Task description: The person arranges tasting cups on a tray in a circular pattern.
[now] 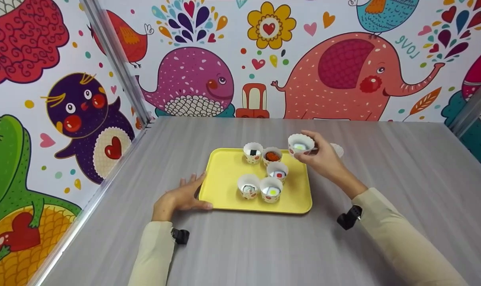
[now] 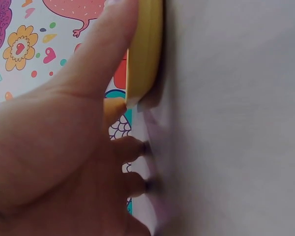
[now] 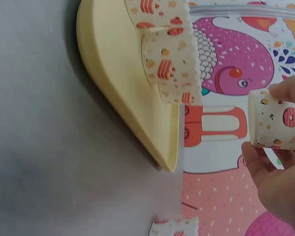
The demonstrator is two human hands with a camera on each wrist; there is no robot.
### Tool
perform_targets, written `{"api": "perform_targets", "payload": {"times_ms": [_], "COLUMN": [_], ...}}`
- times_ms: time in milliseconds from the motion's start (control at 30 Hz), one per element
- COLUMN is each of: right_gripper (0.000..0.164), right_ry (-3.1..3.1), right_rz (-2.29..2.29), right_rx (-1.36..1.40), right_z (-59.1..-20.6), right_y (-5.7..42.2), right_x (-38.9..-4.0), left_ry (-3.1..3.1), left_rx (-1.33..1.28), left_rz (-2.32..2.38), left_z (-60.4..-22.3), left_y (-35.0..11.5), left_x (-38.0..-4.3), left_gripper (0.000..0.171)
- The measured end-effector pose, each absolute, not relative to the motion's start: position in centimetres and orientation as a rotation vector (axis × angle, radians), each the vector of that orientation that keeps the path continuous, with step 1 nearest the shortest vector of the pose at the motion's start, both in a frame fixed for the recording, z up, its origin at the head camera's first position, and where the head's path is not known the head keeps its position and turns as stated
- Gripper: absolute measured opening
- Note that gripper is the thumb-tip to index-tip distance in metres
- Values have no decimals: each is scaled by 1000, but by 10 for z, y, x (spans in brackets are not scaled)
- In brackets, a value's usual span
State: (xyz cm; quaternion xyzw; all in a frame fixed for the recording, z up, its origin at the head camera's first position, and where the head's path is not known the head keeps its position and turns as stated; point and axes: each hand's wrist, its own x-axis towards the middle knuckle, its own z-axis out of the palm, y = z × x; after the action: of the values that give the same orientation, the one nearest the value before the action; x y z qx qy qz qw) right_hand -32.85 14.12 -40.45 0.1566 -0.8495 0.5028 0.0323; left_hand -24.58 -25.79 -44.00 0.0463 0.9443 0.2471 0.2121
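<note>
My right hand (image 1: 324,159) grips a patterned paper baking cup (image 3: 275,118) above the back right corner of a yellow tray (image 1: 224,163). Something pale green and yellow shows inside the held cup in the head view. On the tray stand several similar cups: one with a black-and-white piece (image 1: 253,153), one with orange-red contents (image 1: 272,156), one with a red spot (image 1: 278,173), one with greyish contents (image 1: 249,188) and one with a yellow spot (image 1: 271,190). My left hand (image 1: 183,196) rests at the tray's front left corner, thumb along its edge and fingers spread on the tabletop.
Another paper cup (image 1: 337,150) stands on the grey table (image 1: 240,246) right of the tray, partly hidden behind my right hand. Walls with cartoon animals (image 1: 335,79) border the table at the back and left. A small black device (image 1: 349,217) sits at each wrist.
</note>
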Motion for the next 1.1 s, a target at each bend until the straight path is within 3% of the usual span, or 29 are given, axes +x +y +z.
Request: {"api": "perform_targets", "payload": {"times_ms": [1100], "right_gripper": [71], "right_ry": [-2842], "right_rz": [1659], "right_rx": [656], "right_z": [-407], "right_y": [48], "right_x": [-320], "left_ry": [2641], "left_rx": [132], "left_rz": [663], "left_z": [-440], "left_y": [-258], "left_x": [-245], "left_gripper": [113]}}
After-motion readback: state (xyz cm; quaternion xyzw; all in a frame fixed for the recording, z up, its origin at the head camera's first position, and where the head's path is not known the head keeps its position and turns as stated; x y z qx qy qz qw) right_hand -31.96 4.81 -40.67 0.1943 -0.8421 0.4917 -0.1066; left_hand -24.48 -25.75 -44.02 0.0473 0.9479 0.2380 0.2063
